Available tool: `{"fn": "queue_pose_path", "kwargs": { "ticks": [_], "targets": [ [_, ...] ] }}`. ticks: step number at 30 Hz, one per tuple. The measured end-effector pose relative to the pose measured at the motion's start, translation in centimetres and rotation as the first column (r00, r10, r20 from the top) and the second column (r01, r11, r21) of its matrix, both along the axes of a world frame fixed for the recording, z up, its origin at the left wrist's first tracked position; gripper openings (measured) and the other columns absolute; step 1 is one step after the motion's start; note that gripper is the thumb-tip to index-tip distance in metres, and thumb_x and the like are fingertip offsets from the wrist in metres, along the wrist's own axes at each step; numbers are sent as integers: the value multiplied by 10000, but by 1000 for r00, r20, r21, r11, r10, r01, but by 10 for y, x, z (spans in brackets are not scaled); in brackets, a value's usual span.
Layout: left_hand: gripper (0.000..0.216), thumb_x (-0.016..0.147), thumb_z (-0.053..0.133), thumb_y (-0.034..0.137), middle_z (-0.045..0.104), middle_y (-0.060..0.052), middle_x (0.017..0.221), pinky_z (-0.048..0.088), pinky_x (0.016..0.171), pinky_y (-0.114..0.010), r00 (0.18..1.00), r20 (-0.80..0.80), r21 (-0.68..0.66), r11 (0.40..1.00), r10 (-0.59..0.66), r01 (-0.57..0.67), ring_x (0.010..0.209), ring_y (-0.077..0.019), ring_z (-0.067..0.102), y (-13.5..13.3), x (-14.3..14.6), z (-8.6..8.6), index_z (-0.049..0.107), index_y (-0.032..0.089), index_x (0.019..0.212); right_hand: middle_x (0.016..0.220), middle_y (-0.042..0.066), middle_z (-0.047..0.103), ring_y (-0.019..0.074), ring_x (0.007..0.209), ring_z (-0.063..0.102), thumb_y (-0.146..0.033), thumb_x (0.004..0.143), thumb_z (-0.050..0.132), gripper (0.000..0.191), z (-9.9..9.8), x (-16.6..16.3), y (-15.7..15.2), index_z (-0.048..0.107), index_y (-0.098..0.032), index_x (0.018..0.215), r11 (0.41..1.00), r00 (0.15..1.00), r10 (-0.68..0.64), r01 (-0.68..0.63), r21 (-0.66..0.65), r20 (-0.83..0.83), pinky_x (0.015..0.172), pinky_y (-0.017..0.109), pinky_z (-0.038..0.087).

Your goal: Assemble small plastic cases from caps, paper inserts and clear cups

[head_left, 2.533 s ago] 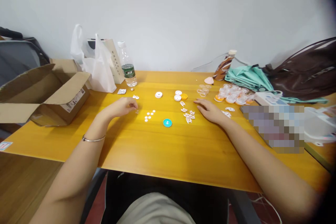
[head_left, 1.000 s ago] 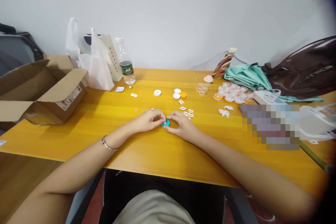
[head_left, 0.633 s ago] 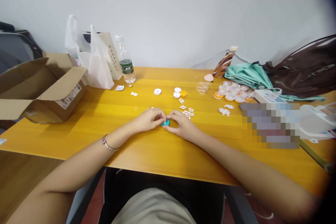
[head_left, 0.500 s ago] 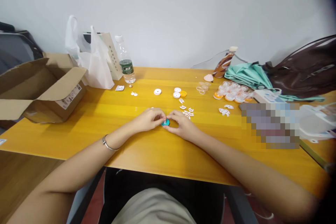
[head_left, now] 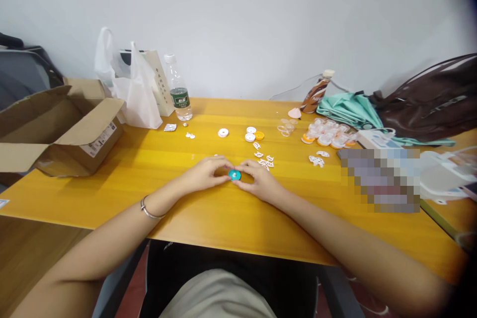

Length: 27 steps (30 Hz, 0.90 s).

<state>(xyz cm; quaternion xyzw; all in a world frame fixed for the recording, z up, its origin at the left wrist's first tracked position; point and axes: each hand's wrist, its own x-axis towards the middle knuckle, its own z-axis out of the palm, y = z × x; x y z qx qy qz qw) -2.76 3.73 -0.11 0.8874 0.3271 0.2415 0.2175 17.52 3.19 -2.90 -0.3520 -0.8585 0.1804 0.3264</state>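
Left hand [head_left: 207, 173] and right hand [head_left: 260, 182] meet above the table [head_left: 238, 228], thumb and fingers of each narrowed on the rim of a turquoise plastic disc [head_left: 234, 176], pale piece at its centre. White openwork pieces [head_left: 266, 163] just beyond right hand. Far beyond left hand: water bottle [head_left: 180, 95], green label, white characters 怡寶; beside it a paper bag [head_left: 159, 82], vertical Chinese characters too small to read. Left of left hand, cardboard box [head_left: 69, 155], printed label illegible. Far beyond right hand, brown drink bottle [head_left: 315, 95], lettering begins "NE".
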Motion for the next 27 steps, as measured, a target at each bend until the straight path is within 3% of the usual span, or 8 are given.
{"fn": "queue_pose_path", "kwargs": {
  "ticks": [7,15,27],
  "targets": [
    [205,814,532,235,653,-45,982,422,838,-263,999,-48,26,999,-18,19,901,-151,590,-1,-1,-1,597,186,1003,856,51,647,184,818,604,-266,756,595,212,-1,1,0,617,-208,959,1000,1000,-6,6,2,-29,764,324,481],
    [232,860,480,266,644,-39,1010,402,830,-276,988,-150,209,975,-39,70,918,-150,588,0,-5,-1,616,222,1043,852,71,654,181,794,610,-262,747,609,218,0,1,-1,602,-161,941,1000,1000,-18,19,15,-16,740,315,491],
    [216,862,472,250,649,-38,979,410,828,-278,987,-158,219,973,-40,74,895,-141,592,0,-5,1,621,201,1011,840,58,655,166,764,614,-260,730,623,223,-4,1,0,574,-172,929,998,997,-56,56,1,-55,713,299,503]
  ]
}}
